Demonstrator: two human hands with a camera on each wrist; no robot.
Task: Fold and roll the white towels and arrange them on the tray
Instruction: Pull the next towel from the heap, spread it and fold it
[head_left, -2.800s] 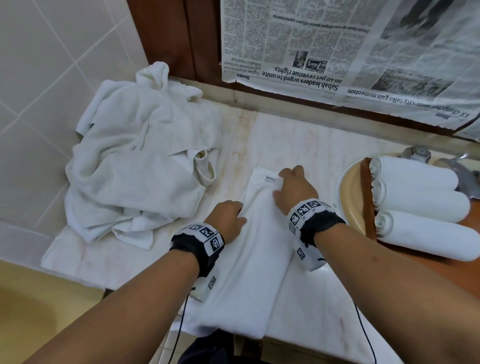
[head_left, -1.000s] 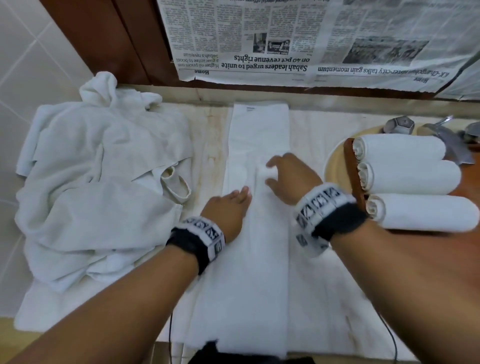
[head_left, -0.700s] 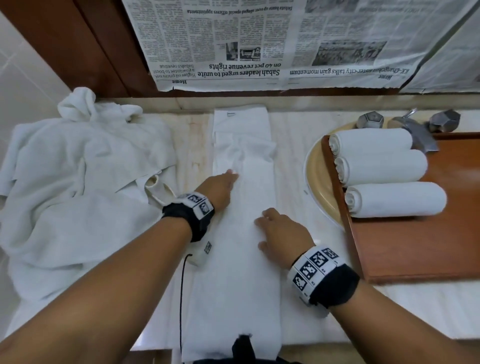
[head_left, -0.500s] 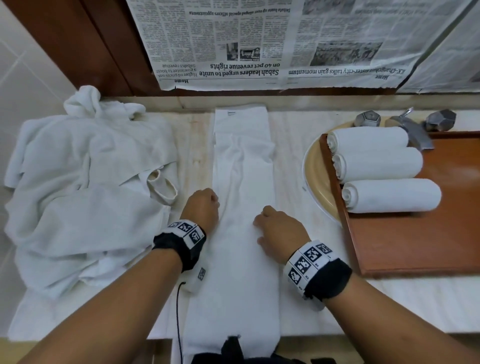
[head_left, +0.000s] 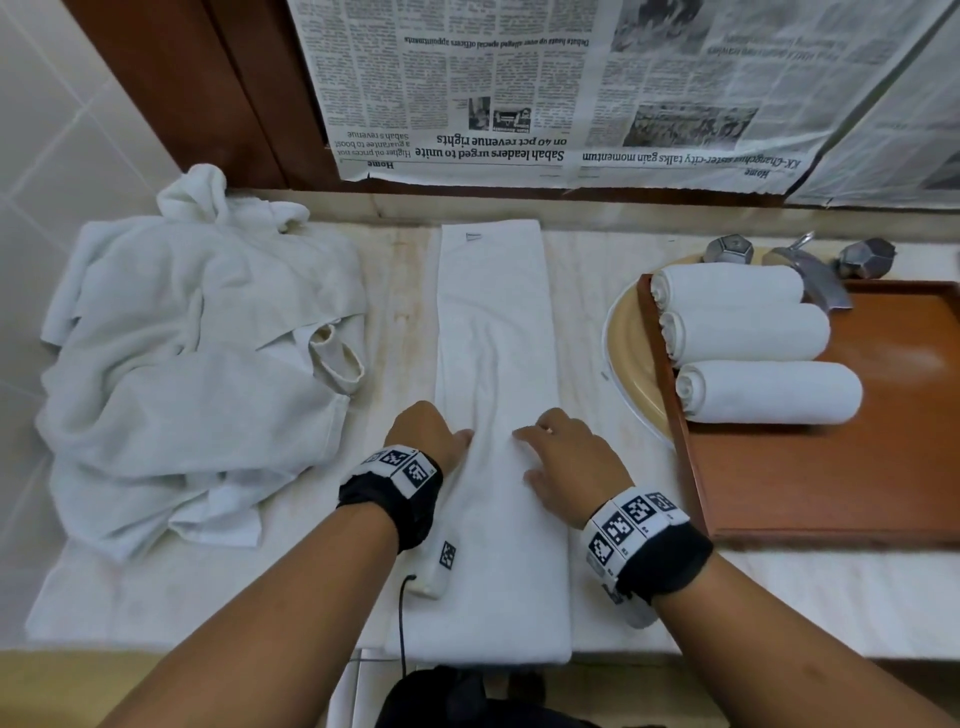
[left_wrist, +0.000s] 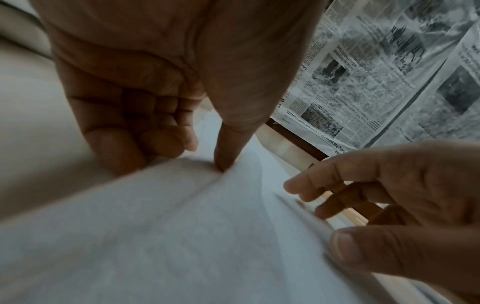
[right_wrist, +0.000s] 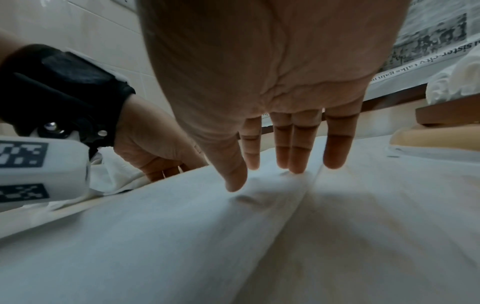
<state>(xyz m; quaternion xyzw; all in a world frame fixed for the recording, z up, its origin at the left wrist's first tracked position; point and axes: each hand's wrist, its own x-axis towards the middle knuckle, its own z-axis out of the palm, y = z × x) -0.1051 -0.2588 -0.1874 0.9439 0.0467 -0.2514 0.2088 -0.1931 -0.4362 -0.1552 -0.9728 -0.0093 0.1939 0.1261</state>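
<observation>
Two hands on the long folded white towel strip (head_left: 498, 415) at table centre: left hand (head_left: 423, 436) pinching its 9 o'clock edge, right hand (head_left: 566, 457) flat, fingers spread; smoothing done, rolling from the 6 o'clock end likely next.

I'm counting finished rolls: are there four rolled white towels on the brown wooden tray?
No, the head view shows only three rolled white towels side by side on the brown wooden tray.
</observation>
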